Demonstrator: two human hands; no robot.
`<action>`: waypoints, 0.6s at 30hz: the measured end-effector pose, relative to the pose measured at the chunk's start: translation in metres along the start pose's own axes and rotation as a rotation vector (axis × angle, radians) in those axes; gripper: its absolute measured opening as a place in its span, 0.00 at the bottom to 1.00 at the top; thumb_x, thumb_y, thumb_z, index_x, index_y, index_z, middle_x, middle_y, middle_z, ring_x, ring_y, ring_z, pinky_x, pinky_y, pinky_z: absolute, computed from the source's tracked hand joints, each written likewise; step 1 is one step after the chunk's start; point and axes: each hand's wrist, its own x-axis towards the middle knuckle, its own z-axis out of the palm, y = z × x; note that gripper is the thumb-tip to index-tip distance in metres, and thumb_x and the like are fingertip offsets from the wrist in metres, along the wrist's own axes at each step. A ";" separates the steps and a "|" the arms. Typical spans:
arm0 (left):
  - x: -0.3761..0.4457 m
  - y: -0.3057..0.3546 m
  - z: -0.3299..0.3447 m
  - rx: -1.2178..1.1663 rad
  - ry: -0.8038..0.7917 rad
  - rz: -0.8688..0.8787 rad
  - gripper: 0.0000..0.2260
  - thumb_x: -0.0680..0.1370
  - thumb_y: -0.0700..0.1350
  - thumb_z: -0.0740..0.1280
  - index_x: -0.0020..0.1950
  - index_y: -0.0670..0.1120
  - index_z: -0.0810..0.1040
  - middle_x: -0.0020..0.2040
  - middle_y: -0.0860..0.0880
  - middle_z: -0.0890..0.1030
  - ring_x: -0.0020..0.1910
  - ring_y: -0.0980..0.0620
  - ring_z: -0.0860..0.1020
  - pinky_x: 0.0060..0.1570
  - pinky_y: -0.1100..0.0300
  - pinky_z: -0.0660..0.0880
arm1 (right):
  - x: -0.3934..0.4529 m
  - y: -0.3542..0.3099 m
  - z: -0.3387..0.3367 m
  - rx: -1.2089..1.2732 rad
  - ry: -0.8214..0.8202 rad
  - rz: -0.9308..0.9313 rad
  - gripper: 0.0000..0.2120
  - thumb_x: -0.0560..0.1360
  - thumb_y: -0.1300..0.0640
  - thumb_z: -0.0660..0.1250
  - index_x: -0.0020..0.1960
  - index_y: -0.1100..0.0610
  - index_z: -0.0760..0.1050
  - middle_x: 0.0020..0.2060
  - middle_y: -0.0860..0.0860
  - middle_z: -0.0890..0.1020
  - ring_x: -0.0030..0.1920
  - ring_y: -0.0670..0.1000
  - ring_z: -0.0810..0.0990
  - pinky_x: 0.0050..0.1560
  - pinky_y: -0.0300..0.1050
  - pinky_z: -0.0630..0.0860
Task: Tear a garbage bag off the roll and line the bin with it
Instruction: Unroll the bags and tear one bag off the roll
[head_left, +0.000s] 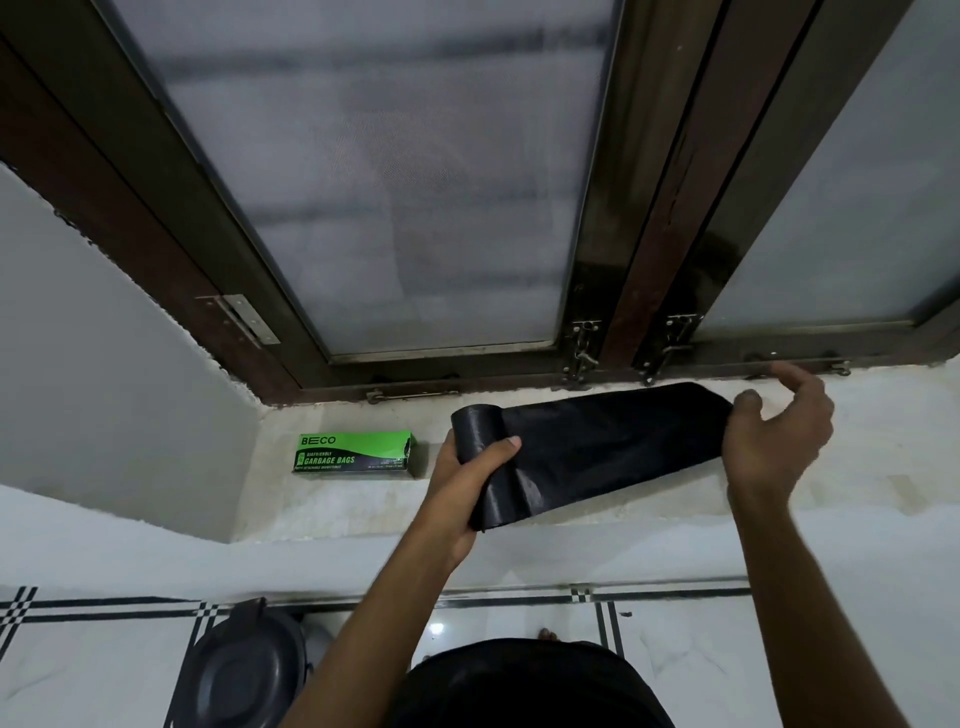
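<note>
Garbage bag roll (480, 457) sits in my left hand (462, 486), thumb wrapped over it and fingers curled beneath, held just above the window ledge (363, 504). Its long axis runs away from me, so the unrolled bag (613, 447) stretches off to my right. My right hand (776, 436) pinches that far end between thumb and fingers, the index finger lifted free. I judge the tear must come by pulling my hands apart sideways along the sheet. I cannot see a perforation. Down at my left, on the floor, stands the bin (244, 670), nearer my left arm.
</note>
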 end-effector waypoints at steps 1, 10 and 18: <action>0.000 0.000 0.002 0.025 -0.012 0.015 0.19 0.73 0.42 0.75 0.62 0.49 0.77 0.57 0.44 0.84 0.53 0.46 0.84 0.44 0.53 0.82 | -0.010 -0.005 0.001 -0.042 -0.006 -0.145 0.15 0.74 0.63 0.64 0.59 0.55 0.76 0.57 0.53 0.79 0.61 0.54 0.75 0.65 0.44 0.69; 0.000 -0.002 0.014 0.068 -0.079 -0.016 0.16 0.77 0.50 0.71 0.63 0.49 0.78 0.56 0.44 0.85 0.55 0.45 0.83 0.50 0.51 0.80 | -0.101 -0.025 0.053 0.114 -0.924 -0.284 0.12 0.81 0.51 0.63 0.63 0.46 0.76 0.50 0.42 0.82 0.55 0.40 0.78 0.55 0.36 0.73; -0.008 -0.002 -0.007 -0.150 -0.163 -0.176 0.19 0.77 0.51 0.68 0.65 0.43 0.79 0.59 0.43 0.84 0.57 0.43 0.83 0.56 0.48 0.78 | -0.074 -0.026 0.048 0.133 -0.874 -0.274 0.17 0.73 0.44 0.72 0.33 0.55 0.78 0.30 0.49 0.81 0.35 0.52 0.80 0.40 0.49 0.75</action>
